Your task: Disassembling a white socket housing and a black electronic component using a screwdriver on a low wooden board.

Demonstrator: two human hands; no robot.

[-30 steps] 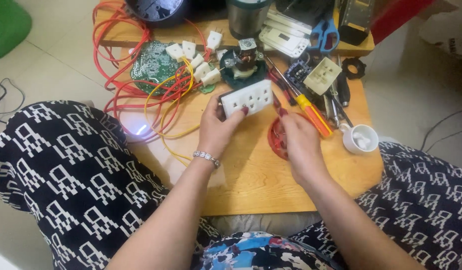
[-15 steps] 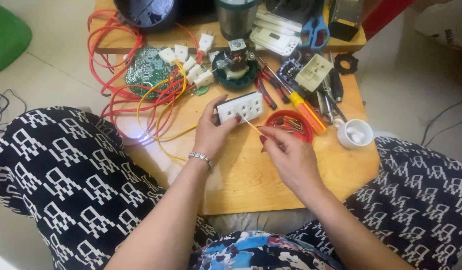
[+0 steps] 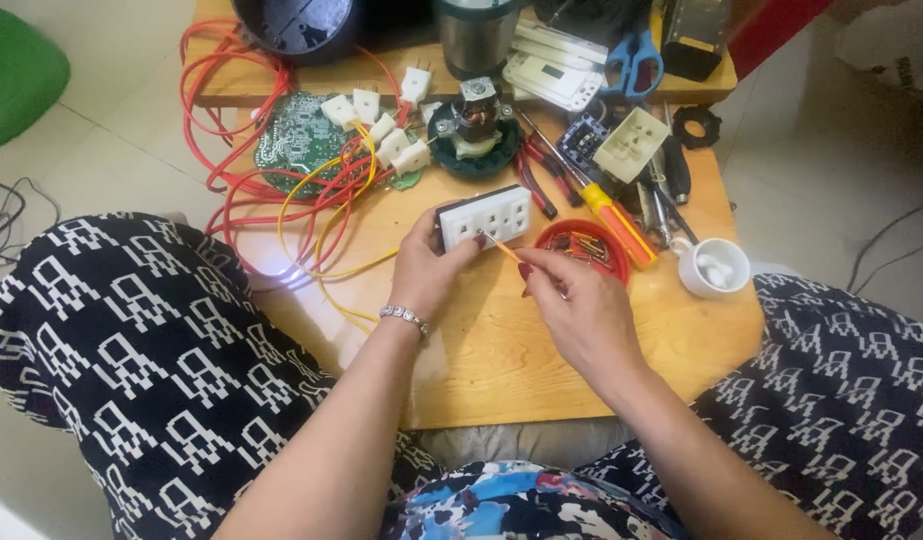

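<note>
White socket block (image 3: 486, 217) in left hand (image 3: 428, 272), long axis left-right, face toward camera.

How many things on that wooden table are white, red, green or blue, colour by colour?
White: 3 (socket plate held by the left hand, small cup, cluster of small plugs)
Red: 2 (small dish beside the right hand, tangle of wires)
Green: 1 (circuit board)
Blue: 1 (scissors)
Total: 7
</note>
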